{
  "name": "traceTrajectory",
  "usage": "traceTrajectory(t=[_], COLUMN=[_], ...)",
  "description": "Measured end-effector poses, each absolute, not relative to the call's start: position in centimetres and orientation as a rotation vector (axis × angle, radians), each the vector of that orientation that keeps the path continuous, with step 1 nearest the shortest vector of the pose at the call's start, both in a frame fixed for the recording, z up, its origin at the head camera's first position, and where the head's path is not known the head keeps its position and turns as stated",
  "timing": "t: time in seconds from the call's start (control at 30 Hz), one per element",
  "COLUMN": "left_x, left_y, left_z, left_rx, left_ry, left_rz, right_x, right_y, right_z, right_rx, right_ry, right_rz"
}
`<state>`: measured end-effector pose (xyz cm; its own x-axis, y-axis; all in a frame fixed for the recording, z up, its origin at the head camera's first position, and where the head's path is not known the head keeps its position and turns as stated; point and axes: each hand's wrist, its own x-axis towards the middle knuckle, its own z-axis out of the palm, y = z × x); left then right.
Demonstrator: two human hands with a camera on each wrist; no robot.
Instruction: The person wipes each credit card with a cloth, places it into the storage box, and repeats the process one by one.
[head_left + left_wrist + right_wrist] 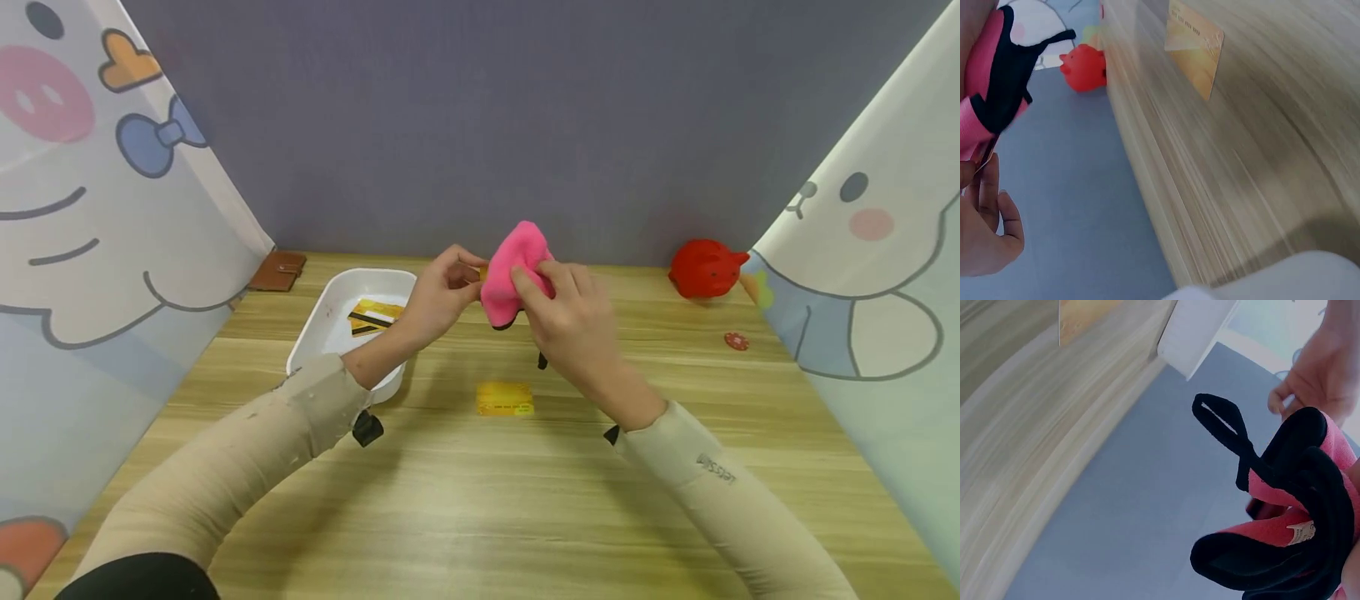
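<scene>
My right hand grips a bunched pink cloth above the table. Black trim, a black hanging loop and a small label show on the cloth in the right wrist view. My left hand pinches a thin gold card against the cloth's left side; the cloth hides most of the card. Another gold card lies flat on the table below the hands. To the left, a white tray holds gold cards with black stripes, partly behind my left wrist.
A brown leather wallet lies at the table's back left. Toward the back right stands a red piggy bank, with a red poker chip in front of it. Printed side panels and a grey back wall enclose the wooden table.
</scene>
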<state>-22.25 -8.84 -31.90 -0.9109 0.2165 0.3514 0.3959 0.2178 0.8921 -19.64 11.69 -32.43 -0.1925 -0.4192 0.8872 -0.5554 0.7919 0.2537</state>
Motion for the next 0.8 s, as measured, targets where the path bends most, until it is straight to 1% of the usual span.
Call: traceTrajectory(t=[0.23, 0.43, 0.63, 0.8], left_x=[-21.6, -21.5, -22.0, -23.2], left_y=[-8.5, -10.1, -14.4, -19.1], left_z=[-32.1, -31.5, -30.0, -28.7], left_rx=[-0.662, -0.63, -0.546, -0.341], left_ry=[-2.329, -2.383, -2.468, -2.617], left_rz=[-1.839, -1.85, -1.834, -1.688], right_x=[-20.0, -20.9, -21.3, -20.7], right_y=[11.4, 12.9, 15.4, 16.7], right_z=[-33.3, -33.4, -33.7, -34.2], right_rx=[0.728, 0.682, 0.606, 0.613], right_ry=[-1.851, -1.877, -1.929, -1.951], right_rz=[0.151, 0.226, 0.283, 0.339])
